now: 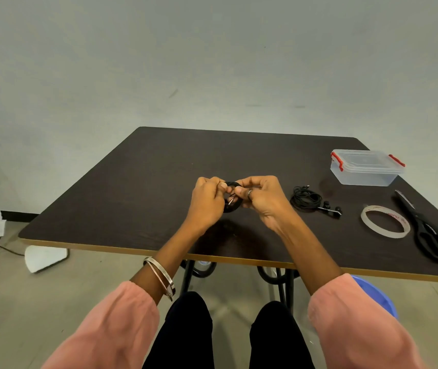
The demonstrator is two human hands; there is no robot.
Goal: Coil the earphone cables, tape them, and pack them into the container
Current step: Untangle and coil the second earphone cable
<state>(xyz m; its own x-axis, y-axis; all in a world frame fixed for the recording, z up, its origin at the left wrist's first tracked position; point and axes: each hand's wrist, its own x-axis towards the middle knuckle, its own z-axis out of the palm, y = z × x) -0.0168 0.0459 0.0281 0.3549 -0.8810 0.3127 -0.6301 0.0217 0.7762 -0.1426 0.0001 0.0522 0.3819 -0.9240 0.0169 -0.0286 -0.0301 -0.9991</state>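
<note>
Left hand [208,199] and right hand [259,195] raised knuckles-up above the desk [132,187], fingers curled, both pinching a black coil [231,206] between them, second earphone [309,199] right of the coil, then tape [385,221], scissors [425,227], lidded box [367,167] behind.

A single wide-angle camera, worn on the seated person's head, looks forward and steeply down across a dark table [138,187] toward a pale wall [212,62]. The view takes in both forearms from close range, with the left hand [207,201] and right hand [261,197] meeting near the frame's centre, above the table's near half. The person's knees fill the bottom edge, directly beneath the lens. The table's far corners bend inward under the lens distortion, and floor shows at left. No second view overlaps this one.
</note>
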